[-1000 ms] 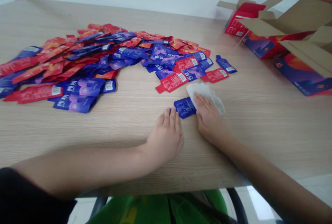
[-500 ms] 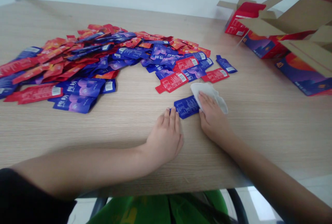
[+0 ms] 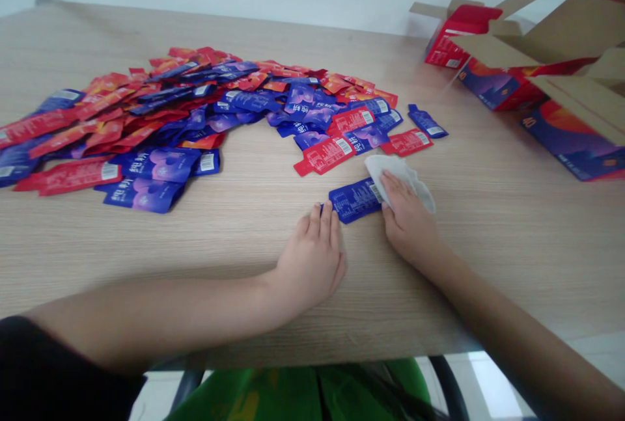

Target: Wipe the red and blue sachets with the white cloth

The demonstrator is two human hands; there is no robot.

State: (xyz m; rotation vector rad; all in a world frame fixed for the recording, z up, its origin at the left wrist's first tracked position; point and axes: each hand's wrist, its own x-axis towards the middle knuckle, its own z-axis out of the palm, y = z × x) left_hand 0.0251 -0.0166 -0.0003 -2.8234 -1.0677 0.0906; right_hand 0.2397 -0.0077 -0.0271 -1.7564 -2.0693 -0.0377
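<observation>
A blue sachet [image 3: 354, 199] lies flat on the wooden table [image 3: 488, 239] in front of me. My left hand [image 3: 315, 255] rests palm down, fingers stretched together, its fingertips pressing the sachet's left end. My right hand [image 3: 407, 219] lies flat on a white cloth [image 3: 407, 172], which covers the sachet's right end. The fingers of both hands are extended, not curled.
A wide heap of red and blue sachets [image 3: 195, 115] spreads across the table's left and middle. Opened cardboard boxes [image 3: 532, 69] with red and blue printing stand at the back right. A green seat [image 3: 293, 395] shows below the table's near edge.
My right hand has slid the white cloth rightward along the blue sachet, uncovering more of it. The left hand has stayed put at the sachet's left end.
</observation>
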